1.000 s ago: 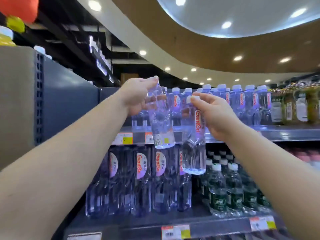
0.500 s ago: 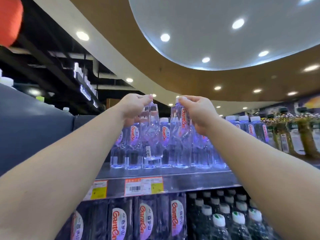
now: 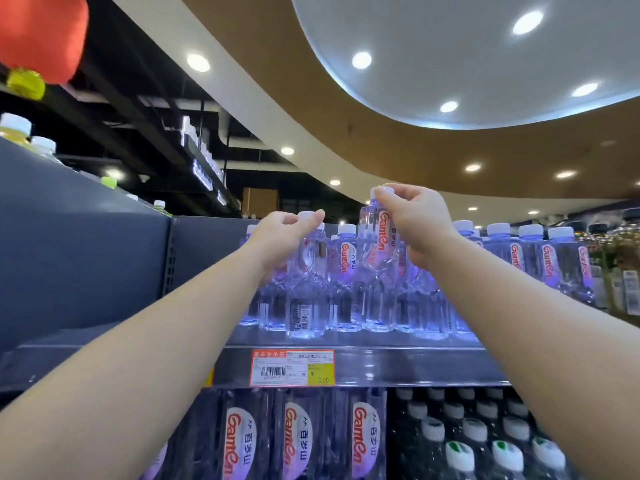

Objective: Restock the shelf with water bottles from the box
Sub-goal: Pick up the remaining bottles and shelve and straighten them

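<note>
Right bottle (image 3: pixel 377 271) raised since | left bottle (image 3: pixel 306 289) shelved | hands pinch both caps

"Ganten" runs down the water bottles' (image 3: pixel 379 258) labels; the shelf price tag (image 3: pixel 293 367) is unreadable

Water bottles (image 3: pixel 375 271), upper shelf: clear plastic tinted pale violet-blue, white caps, white oval labels with red-orange lettering and small dark characters. One bottle (image 3: pixel 306 289) near the left shows a black-and-white barcode panel.
Shelf (image 3: pixel 398 367): grey metal front edge; side panel (image 3: pixel 79 258) at left dark slate blue-grey.
Price tag (image 3: pixel 292 368): white ground, orange-red border, black barcode, yellow square with dark figures.
Lower bottles (image 3: pixel 298 438), left: clear, large white labels, red-orange lettering.
Lower bottles, right (image 3: pixel 485 441): dark, white caps, some with green marks.
Far-left bottles (image 3: pixel 15 128): yellowish, white caps.
Hanging item (image 3: pixel 41 32), top left: red.
</note>
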Tool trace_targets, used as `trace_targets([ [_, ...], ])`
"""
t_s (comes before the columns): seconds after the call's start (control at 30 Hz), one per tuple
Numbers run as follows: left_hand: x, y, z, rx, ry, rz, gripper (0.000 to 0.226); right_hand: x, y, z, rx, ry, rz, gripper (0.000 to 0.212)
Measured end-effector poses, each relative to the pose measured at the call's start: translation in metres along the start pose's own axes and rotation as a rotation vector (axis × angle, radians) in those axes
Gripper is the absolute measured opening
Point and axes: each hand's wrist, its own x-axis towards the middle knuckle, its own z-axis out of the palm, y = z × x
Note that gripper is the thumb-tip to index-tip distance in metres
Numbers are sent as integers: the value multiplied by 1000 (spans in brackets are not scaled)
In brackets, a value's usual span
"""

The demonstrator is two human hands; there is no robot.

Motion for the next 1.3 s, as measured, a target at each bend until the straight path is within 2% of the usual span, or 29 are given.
trace_targets([
  [0.1,-26,-11,-8,199,96,40,75,2,3,-5,11,14,-20,17],
  [0.17,-42,-20,-12,373,-9,-58,61,2,2,-9,4,25,-37,6],
  [0.23,-49,-27,-13,436,-183,-198,56,2,2,-13,-7,38,-40,5],
  [0.3,-48,-33,-10,447,-233,-224,56,1,2,-18,-8,45,-34,7],
  [0.43,-39,-34,2,489,-205,-172,49,-1,2,-27,-4,62,-17,17],
  [0.67,-38,-27,34,443,-236,-141,47,1,1,-41,-32,91,-38,11],
  [1.0,-28,-22,97,470,-276,-87,58,4,-2,-97,-121,187,-42,37],
  [1.07,-27,-23,97,445,-329,-111,55,4,-2,-107,-138,198,-49,37],
  [1.17,-27,-23,90,393,-411,-123,38,3,0,-118,-146,215,-47,35],
  [1.3,-26,-21,101,438,-381,-91,44,1,2,-124,-137,222,-39,35],
])
